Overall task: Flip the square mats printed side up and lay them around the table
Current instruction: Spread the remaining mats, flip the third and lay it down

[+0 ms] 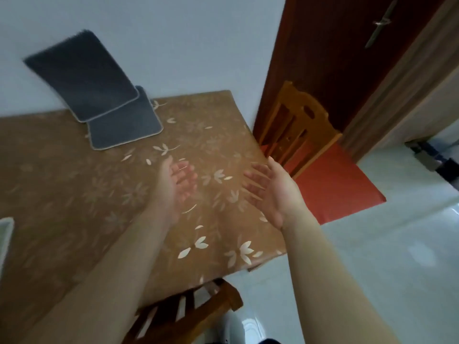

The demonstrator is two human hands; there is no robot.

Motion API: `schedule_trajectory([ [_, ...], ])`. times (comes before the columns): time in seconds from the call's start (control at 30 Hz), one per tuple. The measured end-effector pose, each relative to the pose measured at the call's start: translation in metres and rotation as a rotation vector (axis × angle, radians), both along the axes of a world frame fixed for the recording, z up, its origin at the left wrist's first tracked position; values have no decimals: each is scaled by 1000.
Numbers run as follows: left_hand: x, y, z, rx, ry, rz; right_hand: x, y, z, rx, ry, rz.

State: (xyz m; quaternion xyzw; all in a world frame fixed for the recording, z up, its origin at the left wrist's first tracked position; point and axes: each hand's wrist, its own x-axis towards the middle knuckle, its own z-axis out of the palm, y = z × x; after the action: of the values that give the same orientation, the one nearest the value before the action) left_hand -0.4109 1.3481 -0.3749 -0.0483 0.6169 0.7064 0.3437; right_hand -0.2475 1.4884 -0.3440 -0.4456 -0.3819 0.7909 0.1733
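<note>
- Both hands hang above the table [74,184], palms turned inward and facing each other, holding nothing.
- The left hand [177,184] has its fingers loosely curled and slightly apart; the right hand [268,192] has its fingers straighter and spread. Motion blur softens both sets of fingertips.
- Two grey mats sit at the far left of the table. The upper mat [82,75] leans up against the wall [173,40], its lower corner resting over the flat mat [126,127] beneath it.
- Both show a plain grey face with pale edging, so I judge the printed sides are turned away or down.
- The mats lie far and to the left of the fingers, well apart from them. The left hand is the nearer one, so it likely leads the reach.
- The leaning mat's long edge runs from near right up to far left.
- A pale object [6,234] is cut off at the left edge; I cannot tell whether it is another mat.
- No printed side is visible anywhere.
</note>
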Motion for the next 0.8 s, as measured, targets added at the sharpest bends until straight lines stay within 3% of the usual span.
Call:
schedule_trajectory([
  [0.33, -121, -22, -6, -70, -21, 455, -203, 41, -59, -170, 11, 435],
  [0.5, -178, 3, -13, -122, -27, 562, -311, 87, -111, -219, -1, 581],
  [0.8, -250, 22, -34, -118, -60, 645, -465, 150, -212, -327, -75, 535],
])
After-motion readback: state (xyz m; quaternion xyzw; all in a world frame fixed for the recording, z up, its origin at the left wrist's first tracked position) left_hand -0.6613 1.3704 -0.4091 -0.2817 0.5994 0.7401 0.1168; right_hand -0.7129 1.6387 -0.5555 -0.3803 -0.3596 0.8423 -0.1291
